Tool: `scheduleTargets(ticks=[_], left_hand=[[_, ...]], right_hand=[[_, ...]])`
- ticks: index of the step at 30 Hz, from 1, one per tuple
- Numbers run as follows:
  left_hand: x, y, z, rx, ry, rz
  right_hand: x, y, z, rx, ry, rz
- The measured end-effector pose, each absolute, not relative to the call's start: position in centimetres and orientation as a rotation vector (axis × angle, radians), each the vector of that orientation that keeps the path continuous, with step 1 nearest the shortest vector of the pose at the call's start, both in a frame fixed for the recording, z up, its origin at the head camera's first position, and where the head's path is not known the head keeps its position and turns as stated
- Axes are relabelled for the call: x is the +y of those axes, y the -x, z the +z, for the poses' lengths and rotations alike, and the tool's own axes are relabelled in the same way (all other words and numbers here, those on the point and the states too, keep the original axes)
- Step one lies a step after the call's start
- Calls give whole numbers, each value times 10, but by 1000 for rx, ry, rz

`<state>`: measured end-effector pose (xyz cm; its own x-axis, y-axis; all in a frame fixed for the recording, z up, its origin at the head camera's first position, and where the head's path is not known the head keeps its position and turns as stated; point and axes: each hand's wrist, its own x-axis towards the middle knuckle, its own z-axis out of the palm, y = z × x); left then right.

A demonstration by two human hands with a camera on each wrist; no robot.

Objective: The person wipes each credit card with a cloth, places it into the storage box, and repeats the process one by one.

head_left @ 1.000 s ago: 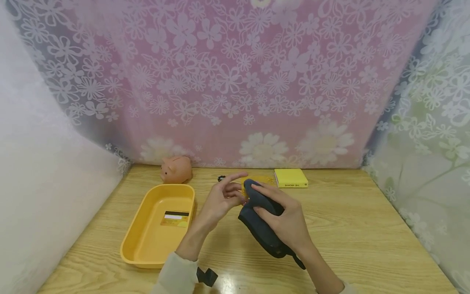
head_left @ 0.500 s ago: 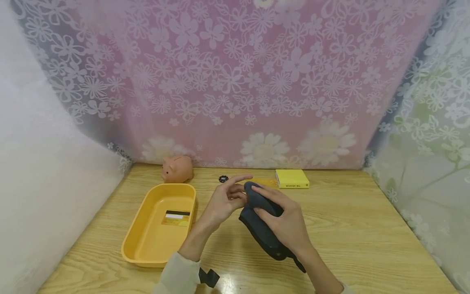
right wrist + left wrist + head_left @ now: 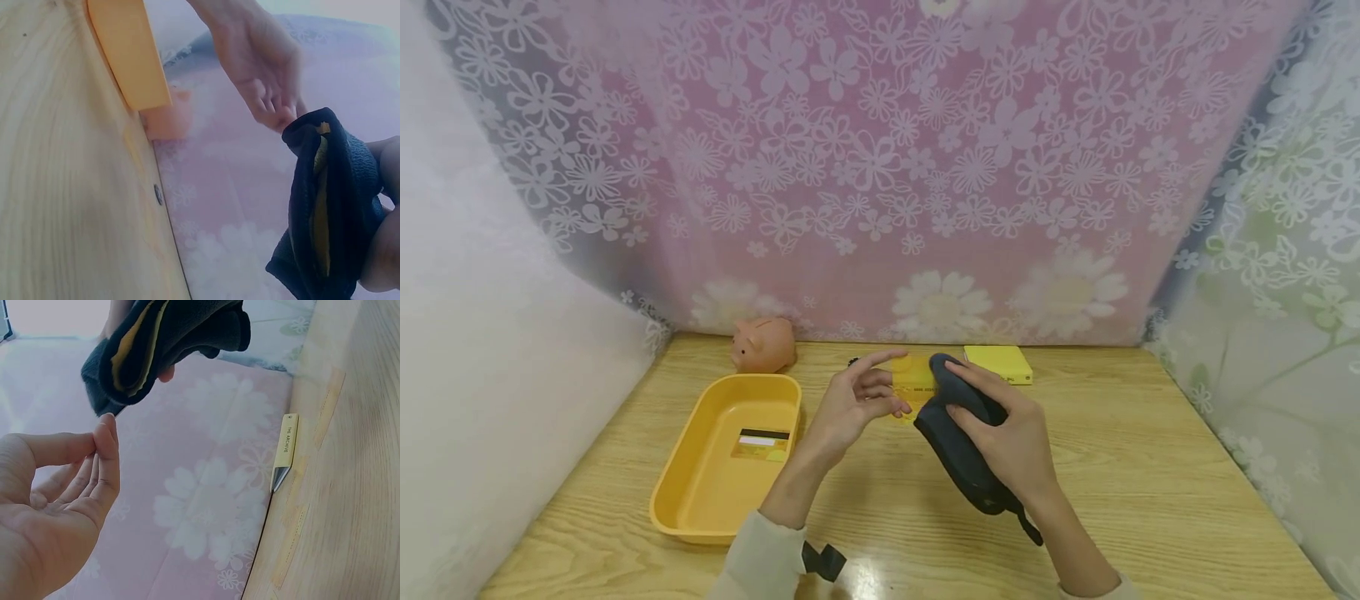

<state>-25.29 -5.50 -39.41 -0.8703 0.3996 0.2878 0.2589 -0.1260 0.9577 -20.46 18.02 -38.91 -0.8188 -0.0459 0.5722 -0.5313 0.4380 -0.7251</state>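
Observation:
My right hand (image 3: 1011, 446) grips a soft dark blue pouch (image 3: 958, 458), tilted above the table, with a loop hanging from its lower end. Yellow shows inside its open mouth in the right wrist view, where the pouch (image 3: 337, 206) is seen from the side. My left hand (image 3: 842, 408) pinches a see-through yellow card (image 3: 917, 390) by its left edge, thumb against fingers. The card's right side is hidden by the pouch; I cannot tell how far it goes in. In the left wrist view the left hand (image 3: 69, 494) sits just below the pouch (image 3: 169, 350).
A yellow tray (image 3: 662, 500) with a bank card (image 3: 762, 444) in it stands left. Behind are a piggy bank (image 3: 765, 344), a black chip (image 3: 158, 194) and a yellow book (image 3: 1000, 363). Flat yellow cards (image 3: 329, 409) lie on the table by the book.
My right hand has moved right with the pouch. More of the yellow card shows between my left fingers and the pouch than half a second ago. The left hand has barely moved.

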Motion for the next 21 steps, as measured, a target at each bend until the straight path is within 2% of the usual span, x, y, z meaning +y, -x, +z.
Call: scheduleTargets(ticks=[12, 21], left_hand=[[-58, 254, -392, 1929, -734, 2237], [-56, 254, -393, 1958, -726, 2214]], right_hand=[[205, 207, -378, -2198, -292, 1362], [184, 201, -379, -2142, -584, 1386]])
